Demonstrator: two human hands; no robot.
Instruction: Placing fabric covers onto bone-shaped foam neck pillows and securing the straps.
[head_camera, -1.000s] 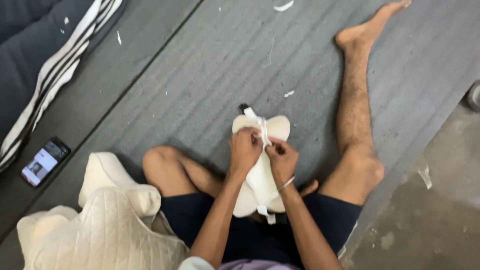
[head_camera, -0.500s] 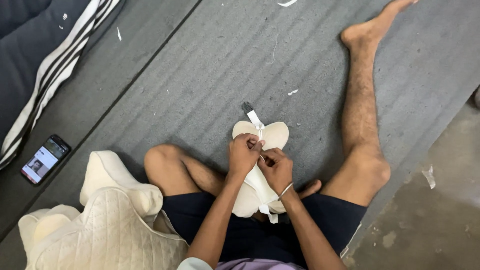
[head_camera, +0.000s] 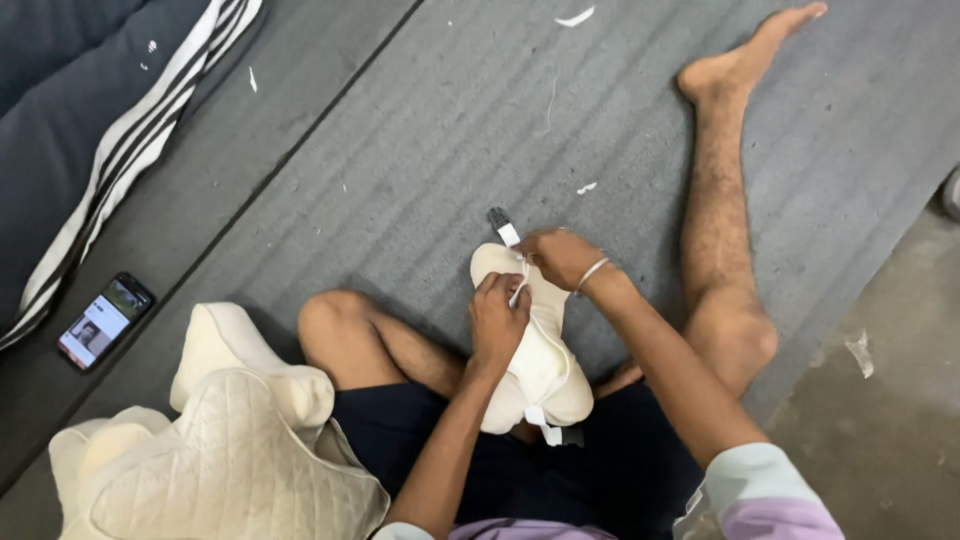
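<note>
Roughly centre, near the sitter's lap: one cream padded cushion (head_camera: 535, 370) propped between the thighs, with a white strap (head_camera: 509, 235) ending in a dark clip at its far end and a second white tab plus dark buckle (head_camera: 560, 435) at the near end. Left hand (head_camera: 497, 322) lies on the cushion's upper part, fingers curled closed and pinching a thin white cord (head_camera: 518, 290). Right hand (head_camera: 560, 257) sits at the cushion's far tip, fingers closed on the same cord or strap; exactly which, can't tell. One thin bangle (head_camera: 592, 274) on the right wrist. Count elsewhere: two or so more cream quilted cushions (head_camera: 230, 450) stacked near left, touching the bent left knee; one phone (head_camera: 105, 320) with lit screen, left, well apart from the hands; one dark fabric piece with white stripes (head_camera: 130, 130) far left. Small white scraps (head_camera: 586, 187) scattered on the mat, several, one just beyond the right hand. Surface is a grey ribbed mat (head_camera: 400, 150) on the floor; bare concrete floor (head_camera: 880, 420) begins at the mat's right edge, just right of the outstretched right leg (head_camera: 720, 200). Open mat far of the hands and to the far left of centre; near side is boxed in by legs and the cushion stack.
</note>
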